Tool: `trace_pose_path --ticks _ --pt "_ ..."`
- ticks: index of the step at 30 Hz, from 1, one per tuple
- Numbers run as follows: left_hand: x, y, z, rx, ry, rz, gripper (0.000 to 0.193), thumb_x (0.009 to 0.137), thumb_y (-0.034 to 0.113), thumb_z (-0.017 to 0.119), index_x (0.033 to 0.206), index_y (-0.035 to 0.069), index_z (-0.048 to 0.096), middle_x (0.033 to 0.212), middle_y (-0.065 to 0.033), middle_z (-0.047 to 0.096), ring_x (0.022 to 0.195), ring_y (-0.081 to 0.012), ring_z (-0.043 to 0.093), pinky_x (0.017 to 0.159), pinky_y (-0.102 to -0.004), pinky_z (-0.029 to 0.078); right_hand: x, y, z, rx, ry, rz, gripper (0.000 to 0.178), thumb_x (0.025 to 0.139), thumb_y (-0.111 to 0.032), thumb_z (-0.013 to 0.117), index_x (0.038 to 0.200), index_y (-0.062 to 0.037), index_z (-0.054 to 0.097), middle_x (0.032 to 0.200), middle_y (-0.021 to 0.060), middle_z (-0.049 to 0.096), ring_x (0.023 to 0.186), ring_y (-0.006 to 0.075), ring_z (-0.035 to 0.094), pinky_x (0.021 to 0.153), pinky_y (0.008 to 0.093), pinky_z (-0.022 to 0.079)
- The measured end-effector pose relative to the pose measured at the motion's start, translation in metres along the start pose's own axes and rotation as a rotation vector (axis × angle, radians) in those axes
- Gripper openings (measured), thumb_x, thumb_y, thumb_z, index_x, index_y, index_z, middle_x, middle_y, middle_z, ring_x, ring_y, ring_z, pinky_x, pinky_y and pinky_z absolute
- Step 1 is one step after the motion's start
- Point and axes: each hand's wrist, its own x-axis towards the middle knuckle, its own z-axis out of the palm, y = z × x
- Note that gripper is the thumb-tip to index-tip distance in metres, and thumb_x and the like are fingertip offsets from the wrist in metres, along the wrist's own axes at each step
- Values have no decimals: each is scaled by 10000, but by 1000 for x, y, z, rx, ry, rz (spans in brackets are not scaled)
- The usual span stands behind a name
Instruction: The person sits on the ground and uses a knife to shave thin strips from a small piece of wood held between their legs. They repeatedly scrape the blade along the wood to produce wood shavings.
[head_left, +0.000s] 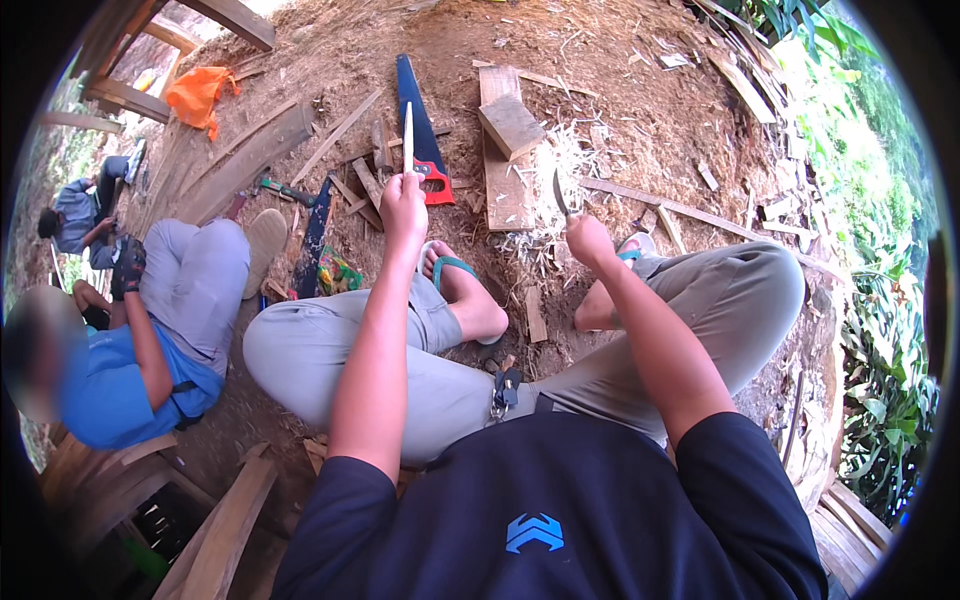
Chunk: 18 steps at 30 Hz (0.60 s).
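Observation:
My left hand (404, 208) is closed around the lower end of a pale, narrow wooden stick (408, 135), which points away from me. My right hand (589, 240) grips a knife (560, 193) by its handle, its curved blade pointing up and away. The two hands are apart, and the blade does not touch the stick. Beyond the left hand lies a handsaw (410, 88) with a dark blue blade and a red handle. Between the hands and a little farther off, a wooden block (512, 127) rests on a flat plank (506, 190). Pale shavings (570, 160) are scattered beside it.
At the left sits a person in a blue shirt (120, 385), with another person (78, 210) farther back. A hammer (288, 190), a second dark saw blade (314, 240) and wood offcuts lie on the ground. An orange bag (203, 97) is far left; green plants (880, 400) line the right.

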Motion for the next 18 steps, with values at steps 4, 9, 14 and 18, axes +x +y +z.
trace_pose_path --ticks 4,9,14,18 --pt "-2 7 -4 -61 30 0 319 989 260 459 914 1 630 648 -24 533 566 -106 490 530 -288 388 -16 -12 -13 -77 -20 -136 439 975 -378 418 1060 -25 664 1039 237 665 1001 385 634 885 472 488" --pt "-4 10 1 -56 10 -5 311 989 256 463 924 -2 623 647 -13 522 542 -84 465 502 -268 367 -24 -13 -1 -230 -161 -161 377 952 -397 476 1102 -124 688 1071 163 681 1019 330 642 905 435 489" --pt "-2 4 -3 -142 8 -44 307 991 260 466 917 7 623 647 7 500 520 -66 429 478 -245 340 -13 1 -21 -181 -100 25 365 955 -395 487 1122 -134 680 1097 167 677 1038 338 639 909 432 488" --pt "-2 6 -3 -145 -1 -33 304 998 256 461 920 6 616 640 17 484 516 -57 416 469 -239 328 -5 6 -36 -126 4 27 387 957 -408 483 1123 -115 675 1110 172 670 1055 343 628 922 440 480"
